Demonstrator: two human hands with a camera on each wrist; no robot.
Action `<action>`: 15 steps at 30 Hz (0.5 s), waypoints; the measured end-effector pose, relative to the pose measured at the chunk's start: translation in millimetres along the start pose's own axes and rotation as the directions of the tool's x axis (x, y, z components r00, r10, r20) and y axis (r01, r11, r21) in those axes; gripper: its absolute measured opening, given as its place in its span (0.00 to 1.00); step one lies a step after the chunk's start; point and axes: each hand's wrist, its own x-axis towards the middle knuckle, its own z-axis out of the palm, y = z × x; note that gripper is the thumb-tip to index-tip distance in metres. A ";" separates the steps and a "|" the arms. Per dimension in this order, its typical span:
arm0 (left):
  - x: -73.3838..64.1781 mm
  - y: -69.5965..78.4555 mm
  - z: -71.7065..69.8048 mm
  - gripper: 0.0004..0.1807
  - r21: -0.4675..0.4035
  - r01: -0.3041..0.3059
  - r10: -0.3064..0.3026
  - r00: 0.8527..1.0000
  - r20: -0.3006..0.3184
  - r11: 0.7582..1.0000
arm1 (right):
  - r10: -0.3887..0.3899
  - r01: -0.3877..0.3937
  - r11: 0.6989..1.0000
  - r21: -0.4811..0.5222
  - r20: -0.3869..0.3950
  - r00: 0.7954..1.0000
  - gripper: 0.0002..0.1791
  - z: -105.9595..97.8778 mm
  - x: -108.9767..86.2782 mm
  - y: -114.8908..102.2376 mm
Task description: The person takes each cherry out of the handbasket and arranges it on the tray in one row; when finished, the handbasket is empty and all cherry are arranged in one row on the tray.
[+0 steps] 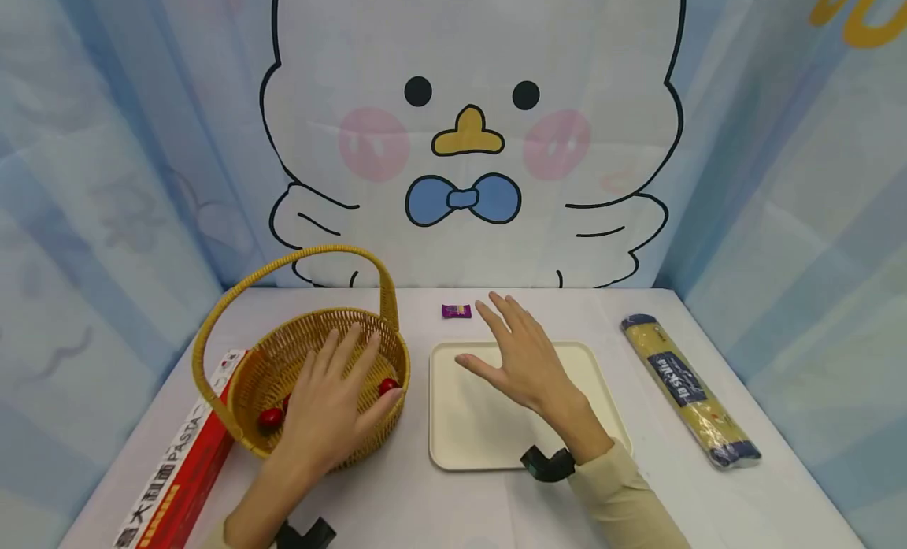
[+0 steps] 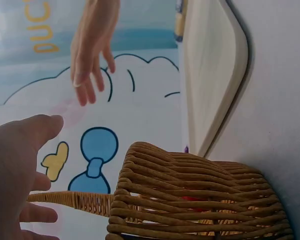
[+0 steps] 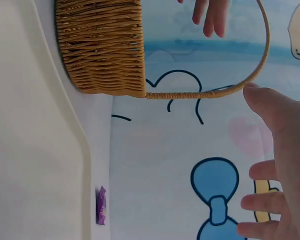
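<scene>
My left hand (image 1: 329, 415) is held over the wicker basket (image 1: 319, 317) with its fingers spread and nothing in them. Small red fruits (image 1: 271, 419) lie inside the basket, partly hidden behind that hand. Over the cream tray (image 1: 453, 446) hovers my right hand (image 1: 527, 360), fingers extended and holding nothing. In the right wrist view, the thumb of the right hand (image 3: 290, 150) overlaps the basket's arched handle (image 3: 190, 95). A small purple wrapped packet (image 1: 457, 311) lies behind the tray, near the right fingertips.
A red and white pasta box (image 1: 187, 454) lies along the left side, beside the basket. To the right of the tray lies a yellow pack of spaghetti (image 1: 687, 387). A curtain (image 1: 468, 257) with a cartoon print stands at the table's back edge.
</scene>
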 end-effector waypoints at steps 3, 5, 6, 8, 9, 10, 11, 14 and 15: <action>-5.4 -1.9 -1.7 0.43 0.002 -0.013 0.013 1.000 -0.022 1.000 | -0.032 0.032 0.999 0.017 -0.021 0.999 0.46 -0.8 6.7 -2.8; -9.6 -3.2 -2.3 0.43 0.003 -0.021 0.021 0.999 -0.031 1.000 | -0.048 0.049 0.998 0.033 -0.025 0.999 0.45 -0.8 10.4 -4.4; -12.0 -3.6 -2.6 0.43 0.004 -0.023 0.023 0.999 -0.032 1.000 | -0.056 0.057 0.997 0.044 -0.026 0.998 0.44 -0.5 11.9 -5.1; -16.9 -4.2 -3.3 0.43 0.007 -0.026 0.026 0.999 -0.032 1.000 | -0.073 0.074 0.995 0.069 -0.020 0.997 0.44 0.5 14.4 -6.6; -19.5 -4.2 -3.9 0.43 0.006 -0.027 0.027 0.999 -0.031 1.000 | -0.082 0.083 0.993 0.083 -0.013 0.997 0.43 1.3 15.5 -7.3; -22.3 -4.2 -4.1 0.43 0.008 -0.025 0.025 0.999 -0.026 1.000 | -0.092 0.092 0.991 0.097 -0.005 0.996 0.43 2.1 16.5 -8.0; -25.4 -4.0 -4.2 0.42 0.004 -0.022 0.023 0.999 -0.023 1.000 | -0.101 0.100 0.989 0.110 0.005 0.995 0.43 3.0 17.2 -9.0; -35.0 -3.1 -3.5 0.40 -0.012 -0.018 0.018 0.999 -0.029 1.000 | -0.131 0.126 0.982 0.140 0.026 0.991 0.43 6.5 19.5 -12.5; -38.1 -2.6 -2.9 0.39 -0.019 -0.016 0.016 0.999 -0.036 1.000 | -0.141 0.135 0.980 0.147 0.034 0.989 0.43 7.9 20.2 -13.7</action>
